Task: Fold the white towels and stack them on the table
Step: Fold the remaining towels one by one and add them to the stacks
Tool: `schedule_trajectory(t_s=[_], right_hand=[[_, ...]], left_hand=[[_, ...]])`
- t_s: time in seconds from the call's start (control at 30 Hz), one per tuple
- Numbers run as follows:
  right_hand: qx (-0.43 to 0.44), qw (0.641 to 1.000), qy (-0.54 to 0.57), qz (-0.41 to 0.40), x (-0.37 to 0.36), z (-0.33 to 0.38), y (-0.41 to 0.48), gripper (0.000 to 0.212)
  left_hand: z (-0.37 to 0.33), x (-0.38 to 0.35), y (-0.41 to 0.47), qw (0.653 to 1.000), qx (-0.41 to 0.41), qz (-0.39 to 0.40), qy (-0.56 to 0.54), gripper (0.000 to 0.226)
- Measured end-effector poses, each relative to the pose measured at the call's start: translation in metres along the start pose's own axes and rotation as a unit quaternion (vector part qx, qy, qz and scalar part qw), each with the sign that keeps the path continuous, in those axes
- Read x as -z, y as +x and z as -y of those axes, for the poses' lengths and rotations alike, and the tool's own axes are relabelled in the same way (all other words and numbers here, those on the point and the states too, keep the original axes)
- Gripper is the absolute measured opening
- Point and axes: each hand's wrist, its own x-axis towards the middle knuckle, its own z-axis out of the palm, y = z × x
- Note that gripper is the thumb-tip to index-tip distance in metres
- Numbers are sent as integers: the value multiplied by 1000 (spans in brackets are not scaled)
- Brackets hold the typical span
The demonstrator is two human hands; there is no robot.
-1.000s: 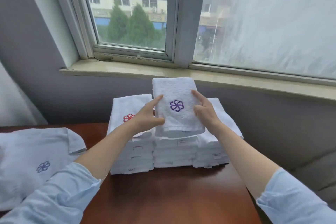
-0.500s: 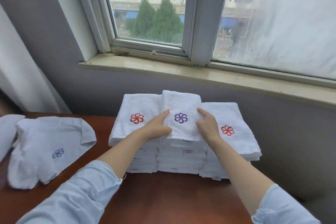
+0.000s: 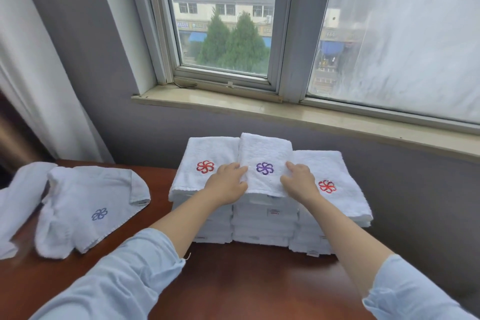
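- Towel with the purple flower (image 3: 265, 153), seen from the head camera, lies flat on top of the middle pile (image 3: 262, 226), at the back of the table (image 3: 233, 280).
- The left hand (image 3: 227, 186) rests against its left edge and the right hand (image 3: 298, 182) against its right edge. The fingers of both hands are loosely bent, pressing the cloth and not closed round it, as far as shows.
- Step in hand, as I judge it: setting this folded towel down and squaring it on its pile.
- The next move calls for lifting both hands away without dragging the top layer askew, then reaching left for a loose towel.
- Count: three piles stand side by side. The left pile (image 3: 205, 153) and the right pile (image 3: 337, 171) are each topped with a red flower. The layers are too tight to count.
- Two unfolded towels wait at the left: one with a blue flower (image 3: 85, 205), and another (image 3: 18, 202) cut off by the frame.
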Motion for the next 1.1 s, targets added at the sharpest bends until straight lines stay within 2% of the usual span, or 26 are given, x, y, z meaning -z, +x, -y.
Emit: schedule_trajectory(t_s=[0.07,0.27,0.4,0.6,0.8,1.1], right_hand=[[25,999,-37,-2,6,4,-10,60],[215,967,-133,39,-2,38,-39,68],[286,946,-136,72,-27,75,-51,71],[386,905,-141,113,-94,153,-63,67],[412,876,-174,179,-187,219,-78,68],[367,870,-222,244,-326,291,-78,67]], left_hand=[[2,3,-9,1000,-12,1,-29,55],[22,13,-44,997,-20,-45,-64,65],[56,26,-81,996,31,-77,-45,71],[140,36,-145,980,141,-126,-65,69],[236,37,-199,969,218,-98,-69,71],[385,38,-231,971,235,-4,-50,80]])
